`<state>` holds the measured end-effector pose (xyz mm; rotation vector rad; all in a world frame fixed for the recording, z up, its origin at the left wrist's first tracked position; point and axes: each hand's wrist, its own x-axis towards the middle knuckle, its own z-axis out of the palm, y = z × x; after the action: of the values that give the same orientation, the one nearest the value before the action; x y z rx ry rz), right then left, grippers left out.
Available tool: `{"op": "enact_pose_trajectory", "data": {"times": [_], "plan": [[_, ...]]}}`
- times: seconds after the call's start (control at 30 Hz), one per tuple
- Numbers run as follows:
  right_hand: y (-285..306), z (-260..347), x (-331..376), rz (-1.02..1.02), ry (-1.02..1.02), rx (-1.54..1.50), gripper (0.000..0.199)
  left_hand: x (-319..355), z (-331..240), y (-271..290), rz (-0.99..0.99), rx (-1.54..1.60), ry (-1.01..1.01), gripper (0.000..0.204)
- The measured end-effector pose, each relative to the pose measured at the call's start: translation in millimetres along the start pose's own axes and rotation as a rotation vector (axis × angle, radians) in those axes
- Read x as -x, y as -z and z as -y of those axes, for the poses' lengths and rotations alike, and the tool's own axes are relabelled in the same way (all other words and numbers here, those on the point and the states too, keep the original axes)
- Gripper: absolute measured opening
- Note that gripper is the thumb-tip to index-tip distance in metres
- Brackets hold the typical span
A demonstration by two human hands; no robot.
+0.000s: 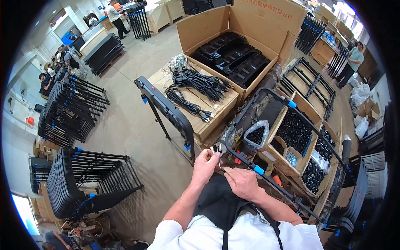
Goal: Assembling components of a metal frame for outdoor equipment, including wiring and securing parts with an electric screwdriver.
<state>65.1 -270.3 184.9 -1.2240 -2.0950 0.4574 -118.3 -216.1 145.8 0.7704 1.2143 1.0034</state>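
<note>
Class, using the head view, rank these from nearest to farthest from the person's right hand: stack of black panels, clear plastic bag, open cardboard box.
1. Clear plastic bag: just ahead of the right hand, slightly right.
2. Open cardboard box: farther ahead, beyond the bag.
3. Stack of black panels: across the floor, upper left.

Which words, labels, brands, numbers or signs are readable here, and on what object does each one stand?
Open cardboard box: one line of red printed characters on its raised rear flap; I do not copy them out.
Pale patch on the wooden bin: too small to tell if it bears writing.
</note>
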Motion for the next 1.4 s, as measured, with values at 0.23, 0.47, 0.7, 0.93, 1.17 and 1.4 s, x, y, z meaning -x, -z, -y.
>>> {"op": "enact_pose_trajectory", "data": {"times": [0.23, 0.47, 0.7, 0.93, 1.17, 1.4], "plan": [[-17, -3, 0, 0.044, 0.031, 0.032, 0.021, 4, 4, 18, -0.046, -0.058, -0.114, 0.012], [-18, -8, 0, 0.138, -0.039, -0.119, 0.024, 5, -10, 41, 0.203, -0.182, -0.113, 0.030], [22, 16, -24, 0.384, -0.582, -0.828, 0.029, 10, -70, 41, 0.407, -0.641, -0.771, 0.029], [-24, -42, 11, 0.454, -0.976, -1.380, 0.033, -20, -1, 36, 0.519, 0.021, 0.050, 0.043], [-105, -99, 89, 0.311, -1.155, -1.434, 0.030, -67, 114, 22, 0.518, 0.051, 0.372, 0.035], [-121, -105, 107, 0.142, -1.232, -1.343, 0.030, -84, 140, 9, 0.482, 0.063, 0.465, 0.026]]}}
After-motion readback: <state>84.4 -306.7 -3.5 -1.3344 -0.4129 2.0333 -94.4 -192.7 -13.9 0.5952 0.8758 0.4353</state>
